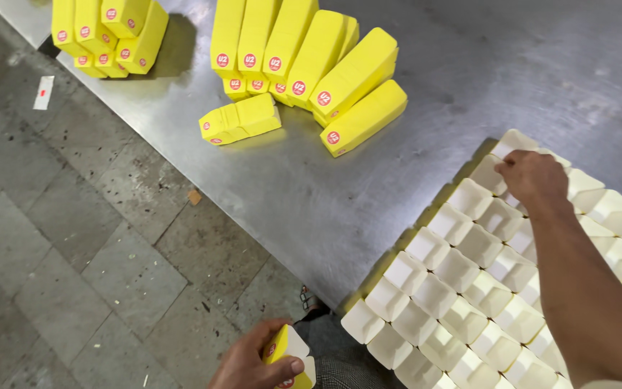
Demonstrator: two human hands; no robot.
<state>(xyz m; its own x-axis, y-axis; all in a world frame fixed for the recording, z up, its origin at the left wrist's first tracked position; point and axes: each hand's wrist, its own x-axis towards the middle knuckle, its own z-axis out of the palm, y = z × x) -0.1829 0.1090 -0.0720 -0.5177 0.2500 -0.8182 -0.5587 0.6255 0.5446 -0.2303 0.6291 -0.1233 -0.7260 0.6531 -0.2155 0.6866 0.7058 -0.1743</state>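
- Hands of one person show over a steel table (469, 65), seen from above.
- The left hand (257, 360), low in the view and off the table's edge above the stone floor (73, 252), is closed around a small yellow carton (287, 353) with an open white end.
- The right hand (534, 179) reaches across a block of open cartons (462, 274) standing upright side by side on the table, their white insides facing up; its fingers curl onto a carton at the block's far edge.
- Further back lie closed yellow cartons in a loose pile (304, 65), with a second stack (109, 32) well apart at the table's far corner.
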